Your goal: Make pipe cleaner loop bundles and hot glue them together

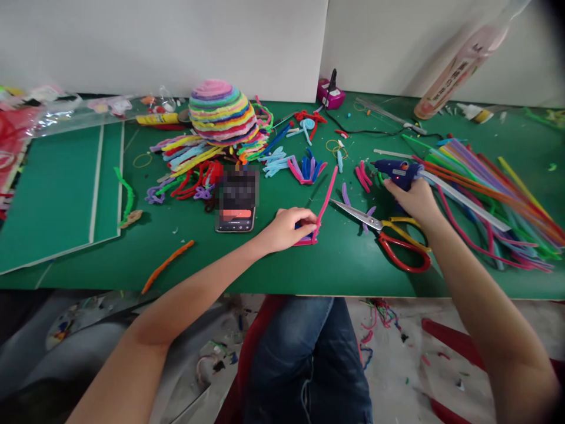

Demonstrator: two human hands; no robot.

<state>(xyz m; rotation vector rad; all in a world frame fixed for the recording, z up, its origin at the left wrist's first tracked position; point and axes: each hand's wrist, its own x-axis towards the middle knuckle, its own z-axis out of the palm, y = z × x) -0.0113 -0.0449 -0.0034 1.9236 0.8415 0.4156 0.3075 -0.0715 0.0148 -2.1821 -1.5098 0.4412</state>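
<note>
My left hand (291, 228) rests low over the green table, its fingers closed on a small bundle of pink, blue and purple pipe cleaners (314, 235). One pink pipe cleaner (329, 191) sticks up from that bundle. My right hand (415, 197) is wrapped around a blue hot glue gun (399, 169), whose nozzle points left and whose small light glows orange. Between the hands lie scissors (379, 227) with red and yellow handles, blades apart. Beyond my left hand sits a similar pink, blue and purple pipe-cleaner piece (306, 168).
Long loose pipe cleaners (489, 194) are heaped at right. A striped pipe-cleaner dome (223, 112) stands behind a phone (238, 200). Green boards (57, 194) lie left, a pink bottle (463, 68) leans at the back right, and a black cord (371, 134) runs from a purple power block (331, 94).
</note>
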